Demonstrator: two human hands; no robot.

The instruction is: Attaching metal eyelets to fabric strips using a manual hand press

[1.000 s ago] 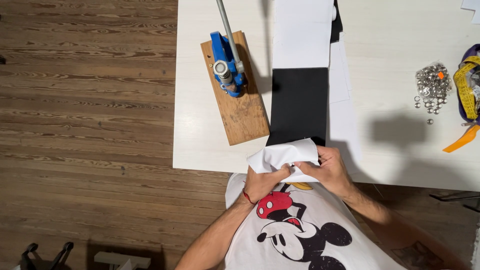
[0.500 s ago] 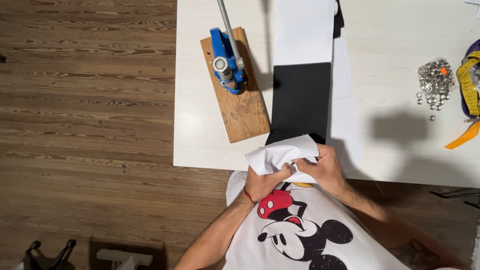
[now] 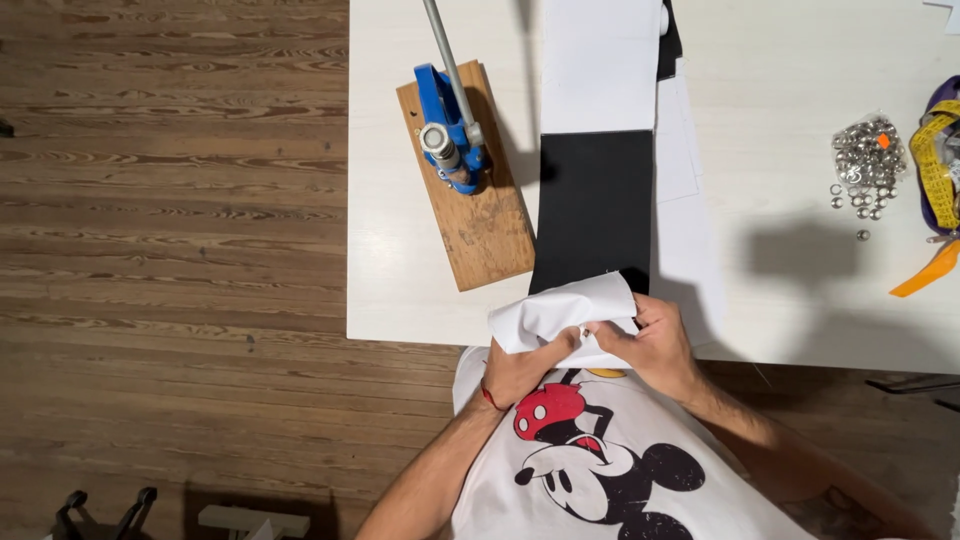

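Head view, looking straight down: at the lower middle of the frame both hands meet at the near edge of the white table point(image 3: 400, 250) and grip a piece of white fabric point(image 3: 560, 312). The left hand point(image 3: 525, 368), with a red band at the wrist, is closed on the lower left part of the fabric, fingers curled under it. The right hand point(image 3: 650, 345) pinches the fabric's lower right edge between thumb and fingers, so the two hands touch the cloth just beside each other. The fabric is bunched and folded, lifted slightly off the table edge, and overlaps the near end of a black strip of material point(image 3: 595, 205) that runs up the middle of the frame. Above the black strip lies a white sheet point(image 3: 600, 60), reaching the top edge. Left of the strip, in the upper middle, a blue hand press point(image 3: 448, 135) with a long metal lever stands on a wooden board point(image 3: 480, 225). At the far right a pile of small silver metal pieces point(image 3: 862, 165) rests on a clear bag, near a yellow measuring tape point(image 3: 935, 165). Brown wood floor point(image 3: 170, 250) fills the left side.
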